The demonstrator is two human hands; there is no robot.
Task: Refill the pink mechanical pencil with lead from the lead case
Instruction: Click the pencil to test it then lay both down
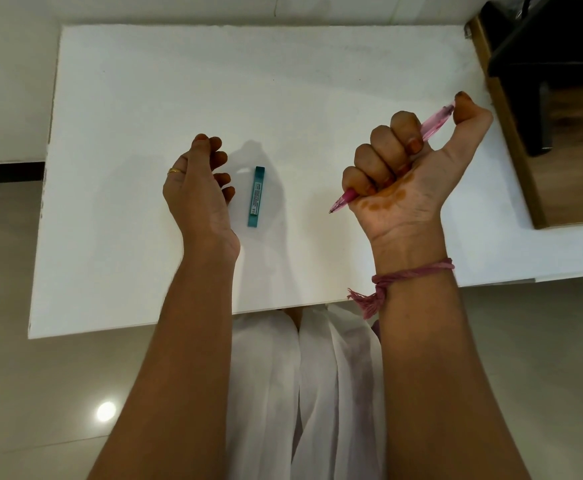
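The pink mechanical pencil (pixel 434 126) is gripped in the fist of my right hand (pixel 404 178), held above the right side of the white table (pixel 144 98). Its tip points down-left below the fist, and my thumb presses on its top end. A slim teal lead case (pixel 256 196) lies flat on the table between my hands. My left hand (pixel 196 188) hovers just left of the case with fingers loosely curled, holding nothing and not touching it.
A dark chair or stand on a wooden floor panel (pixel 553 81) sits at the far right, past the table edge. White cloth (pixel 304 393) covers my lap below the table's near edge. A pink thread band is tied on my right wrist.
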